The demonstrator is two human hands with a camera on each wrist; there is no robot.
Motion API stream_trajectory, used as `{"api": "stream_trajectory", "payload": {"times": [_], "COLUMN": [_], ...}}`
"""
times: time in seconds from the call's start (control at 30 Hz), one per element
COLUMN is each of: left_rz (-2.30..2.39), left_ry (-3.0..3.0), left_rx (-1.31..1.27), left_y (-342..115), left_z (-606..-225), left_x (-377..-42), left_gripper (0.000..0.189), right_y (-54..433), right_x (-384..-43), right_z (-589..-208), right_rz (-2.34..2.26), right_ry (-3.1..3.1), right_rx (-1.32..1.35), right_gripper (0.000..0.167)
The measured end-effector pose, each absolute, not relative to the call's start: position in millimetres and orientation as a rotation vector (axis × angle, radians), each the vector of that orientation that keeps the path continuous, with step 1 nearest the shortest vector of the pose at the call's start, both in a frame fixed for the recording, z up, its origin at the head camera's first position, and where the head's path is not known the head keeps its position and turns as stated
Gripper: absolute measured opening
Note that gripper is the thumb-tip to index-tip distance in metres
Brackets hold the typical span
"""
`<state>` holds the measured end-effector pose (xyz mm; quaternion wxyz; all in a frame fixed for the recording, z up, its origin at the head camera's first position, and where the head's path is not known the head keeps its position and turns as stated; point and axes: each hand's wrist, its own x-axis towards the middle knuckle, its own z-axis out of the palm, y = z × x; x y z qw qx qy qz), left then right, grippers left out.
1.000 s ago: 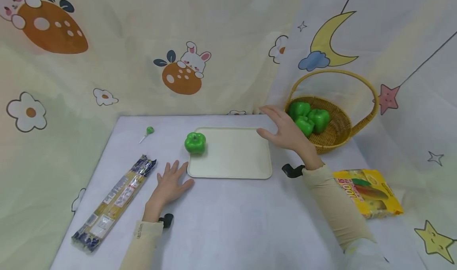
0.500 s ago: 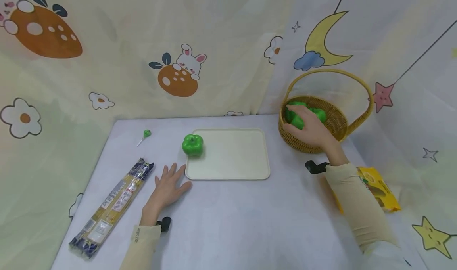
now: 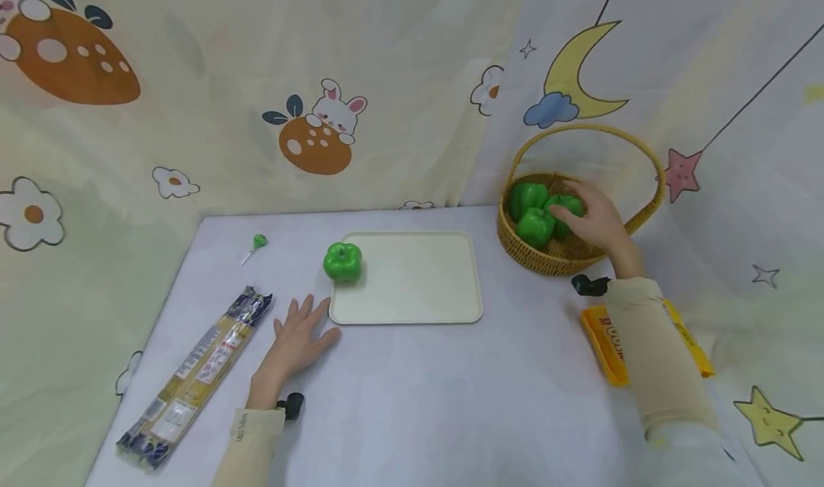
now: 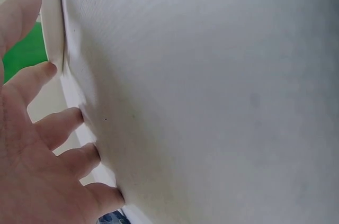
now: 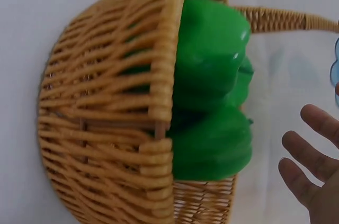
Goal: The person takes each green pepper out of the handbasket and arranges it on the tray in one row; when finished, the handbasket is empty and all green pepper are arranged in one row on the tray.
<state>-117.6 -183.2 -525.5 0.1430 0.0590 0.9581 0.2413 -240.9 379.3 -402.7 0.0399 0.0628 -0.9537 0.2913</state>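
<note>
My left hand (image 3: 296, 340) lies spread on the white table beside the lower left corner of a cream tray (image 3: 412, 287). In the left wrist view, two fingertips are at the tray's edge. A green bell pepper (image 3: 342, 262) sits on the tray's left edge. My right hand (image 3: 599, 219) is over a wicker basket (image 3: 547, 264) at the back right, fingers apart. Inside are three green bell peppers (image 3: 536, 227), and the hand is nearest the right one (image 3: 565, 207). In the right wrist view, the fingers (image 5: 310, 152) are spread, with a gap to the peppers.
A green lollipop (image 3: 260, 241) lies at the back left. Along the left side is a long clear pack of noodles (image 3: 193, 380). A yellow packet (image 3: 605, 344) lies partly under the right forearm. The basket's tall handle (image 3: 592, 126) arches above it; a printed cloth hangs behind.
My right hand has moved from beside the tray's right corner to above the basket, passing over the peppers to their right side. The left hand stays in place. The view has shifted slightly.
</note>
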Motion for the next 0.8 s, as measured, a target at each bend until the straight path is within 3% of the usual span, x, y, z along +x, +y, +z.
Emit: {"api": "stream_trajectory", "payload": {"times": [0.8], "left_rz": [0.703], "left_ry": [2.761], "left_rx": [0.160], "left_y": [-188.0], "left_z": [-524.7], "left_x": [-116.1], "left_gripper": [0.070], "right_y": [412.4], "right_x": [-278.2], "right_z": [-427.4], "right_rz": [1.188], "right_ry": [-3.054], "right_rx": [-0.161], "right_gripper": [0.093]}}
